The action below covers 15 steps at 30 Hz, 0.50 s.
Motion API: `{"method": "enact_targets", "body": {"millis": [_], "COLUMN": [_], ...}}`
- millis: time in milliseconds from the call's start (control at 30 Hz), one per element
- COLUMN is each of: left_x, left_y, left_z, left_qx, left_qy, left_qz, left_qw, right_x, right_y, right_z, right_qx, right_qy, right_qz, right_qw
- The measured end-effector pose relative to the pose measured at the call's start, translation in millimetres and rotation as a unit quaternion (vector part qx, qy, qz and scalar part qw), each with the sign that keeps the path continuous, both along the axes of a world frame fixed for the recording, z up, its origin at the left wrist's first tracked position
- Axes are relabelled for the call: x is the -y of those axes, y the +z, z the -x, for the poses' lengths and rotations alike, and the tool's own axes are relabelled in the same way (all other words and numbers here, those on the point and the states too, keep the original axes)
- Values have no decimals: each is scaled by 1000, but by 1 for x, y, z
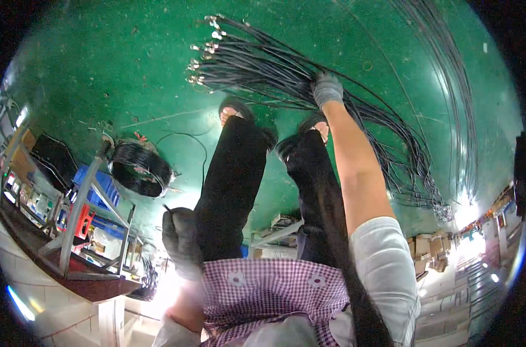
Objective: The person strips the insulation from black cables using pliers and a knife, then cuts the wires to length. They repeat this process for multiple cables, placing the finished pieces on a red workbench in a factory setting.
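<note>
A thick bundle of black cables (pixel 263 65) lies across the green floor in front of my feet, its metal-tipped ends fanned out toward the left. My right hand (pixel 327 91), in a grey glove, is closed around the bundle at its middle. From there the cables trail away to the right and curve back in a loose tail (pixel 410 144). Down by my left leg hangs my left hand (pixel 181 234) in a dark glove. It is blurred and in shadow, so whether it holds anything is unclear.
To my left a coil of black cable (pixel 140 168) sits on the floor, one strand looping toward my leg. Beyond it stand a metal-framed workbench (pixel 78 214) and blue bins (pixel 98 188). More long cables (pixel 448 75) stretch along the floor at far right. Cardboard boxes (pixel 430 251) are behind me.
</note>
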<state>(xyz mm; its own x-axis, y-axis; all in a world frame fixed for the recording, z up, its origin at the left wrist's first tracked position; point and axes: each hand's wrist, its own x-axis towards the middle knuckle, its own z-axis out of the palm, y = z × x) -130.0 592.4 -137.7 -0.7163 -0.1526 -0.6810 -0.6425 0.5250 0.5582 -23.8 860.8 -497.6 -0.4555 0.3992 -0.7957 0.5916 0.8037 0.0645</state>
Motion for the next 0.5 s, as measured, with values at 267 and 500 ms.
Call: {"method": "enact_targets", "body": {"millis": [267,500], "left_x": [-6,-67], "left_y": [-39,13], "left_z": [13,36], "left_qx": [177,111], "left_qy": [-11,-127], "left_qz": [-80,-75], "left_qw": [981,983], "right_x": [20,55], "right_y": [137,351], "right_z": [-58,-46], "right_qx": [-282,-129], "right_qy": [-156,50], "right_qz": [240,472], "right_qw": [916,871]}}
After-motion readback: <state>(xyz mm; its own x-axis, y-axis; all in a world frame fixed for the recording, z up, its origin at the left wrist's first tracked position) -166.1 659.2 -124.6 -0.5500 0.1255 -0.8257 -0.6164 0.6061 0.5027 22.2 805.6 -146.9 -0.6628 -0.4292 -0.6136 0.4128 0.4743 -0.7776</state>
